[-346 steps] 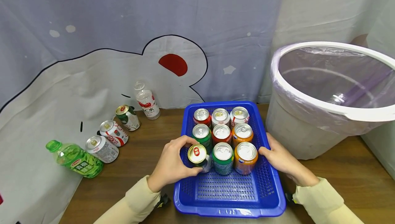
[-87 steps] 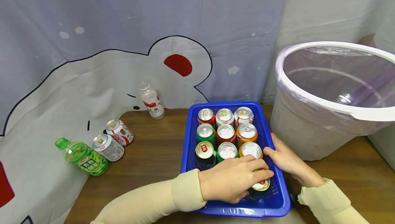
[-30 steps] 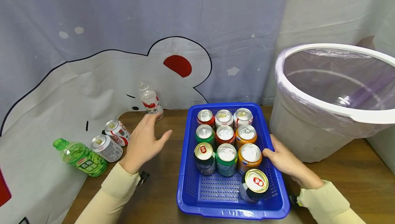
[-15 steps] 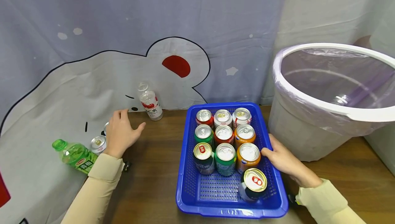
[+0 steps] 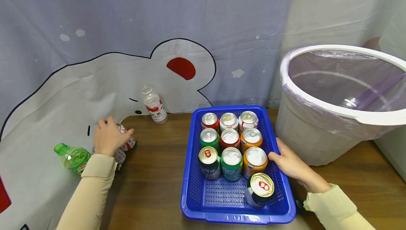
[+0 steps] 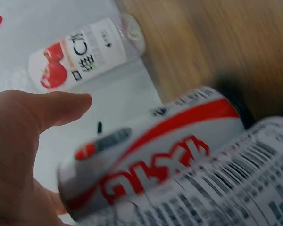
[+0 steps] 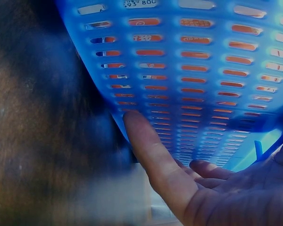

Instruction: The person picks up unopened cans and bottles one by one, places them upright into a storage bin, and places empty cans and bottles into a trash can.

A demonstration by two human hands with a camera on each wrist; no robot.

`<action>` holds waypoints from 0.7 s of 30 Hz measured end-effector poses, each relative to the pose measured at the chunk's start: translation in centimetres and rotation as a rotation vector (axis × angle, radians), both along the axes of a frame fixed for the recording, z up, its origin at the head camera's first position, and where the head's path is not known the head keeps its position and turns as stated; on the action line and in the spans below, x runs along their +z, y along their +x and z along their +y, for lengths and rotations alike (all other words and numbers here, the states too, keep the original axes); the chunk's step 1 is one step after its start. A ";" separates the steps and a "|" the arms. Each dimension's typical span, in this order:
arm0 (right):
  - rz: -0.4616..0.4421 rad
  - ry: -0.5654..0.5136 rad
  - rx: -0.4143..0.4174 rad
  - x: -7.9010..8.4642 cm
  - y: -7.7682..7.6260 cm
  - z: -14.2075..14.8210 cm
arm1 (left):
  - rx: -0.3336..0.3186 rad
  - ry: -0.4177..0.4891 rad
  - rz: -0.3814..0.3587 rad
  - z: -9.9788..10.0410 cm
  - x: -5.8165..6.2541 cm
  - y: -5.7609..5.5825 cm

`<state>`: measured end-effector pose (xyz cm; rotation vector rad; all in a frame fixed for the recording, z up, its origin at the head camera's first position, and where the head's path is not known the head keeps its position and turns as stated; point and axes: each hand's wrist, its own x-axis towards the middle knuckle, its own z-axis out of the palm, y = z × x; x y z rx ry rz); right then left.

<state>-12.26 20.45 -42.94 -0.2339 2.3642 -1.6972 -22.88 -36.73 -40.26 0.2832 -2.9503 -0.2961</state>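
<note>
My left hand (image 5: 109,136) is over the drink cans at the left, hiding parts of them. In the left wrist view its thumb and fingers are spread at the top end of a white-and-red Coke can (image 6: 155,155), the thumb apart from it. A silver can (image 6: 236,179) with a barcode lies against that can. My right hand (image 5: 295,166) grips the right rim of the blue plastic basket (image 5: 238,218), thumb at the rim and fingers along the outer wall. Rows of upright cans fill the basket's back; a dark can (image 5: 260,189) with a gold top stands at its front right.
A green bottle (image 5: 74,157) leans at the left, partly behind the left arm. Against the curtain stands a clear bottle (image 5: 154,108) with a cherry label. A large lined bin (image 5: 307,131) rises right behind the basket, with a clear bottle inside.
Earlier, the left hand set the dark gold-topped can at the basket's front right, then let go. It has since moved left to the remaining cans. The right hand stays on the rim.
</note>
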 end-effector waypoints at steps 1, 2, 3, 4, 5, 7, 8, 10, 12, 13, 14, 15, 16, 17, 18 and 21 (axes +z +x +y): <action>0.001 0.001 0.000 0.0 0.0 0.0 | 0.003 0.006 -0.023 -0.3 0.0 0.0; 0.001 0.001 0.000 0.0 0.0 0.0 | 0.001 0.006 -0.046 -0.5 0.0 0.0; 0.001 0.002 -0.001 0.0 0.0 0.0 | -0.001 0.012 -0.067 -0.7 0.0 0.0; 0.001 0.004 -0.001 0.0 0.0 0.0 | -0.002 0.014 -0.090 -0.9 0.0 0.1; 0.002 0.004 -0.001 0.1 0.0 0.0 | -0.002 0.014 -0.111 -1.0 0.1 0.1; -0.002 0.005 -0.003 0.1 0.0 0.0 | -0.001 0.013 -0.139 -1.1 0.3 0.1; -0.004 0.005 -0.003 0.1 0.0 0.0 | -0.001 0.011 -0.150 -1.1 0.4 0.1; -0.007 0.004 -0.003 0.1 0.0 0.0 | -0.003 0.009 -0.166 -1.3 0.5 0.2; -0.009 0.002 -0.002 0.0 0.0 0.0 | -0.005 0.011 -0.173 -1.4 0.5 0.1; -0.010 0.000 -0.002 0.0 0.0 0.0 | -0.005 0.012 -0.176 -1.5 0.6 0.1; -0.011 0.000 -0.002 0.0 0.0 0.0 | -0.008 0.012 -0.178 -1.6 0.6 0.1; -0.010 0.000 -0.002 0.0 0.0 0.0 | -0.012 0.010 -0.180 -1.6 0.6 0.1; -0.011 -0.001 -0.001 0.0 0.0 0.0 | -0.013 0.010 -0.181 -1.7 0.6 0.0; -0.010 -0.001 -0.001 0.0 0.0 0.0 | -0.012 0.013 -0.181 -1.7 0.6 0.0; -0.009 0.000 -0.001 0.0 0.0 0.0 | -0.013 0.013 -0.180 -1.7 0.7 0.0; -0.006 0.002 -0.001 0.0 -0.1 0.0 | -0.010 0.017 -0.173 -1.8 0.7 -0.1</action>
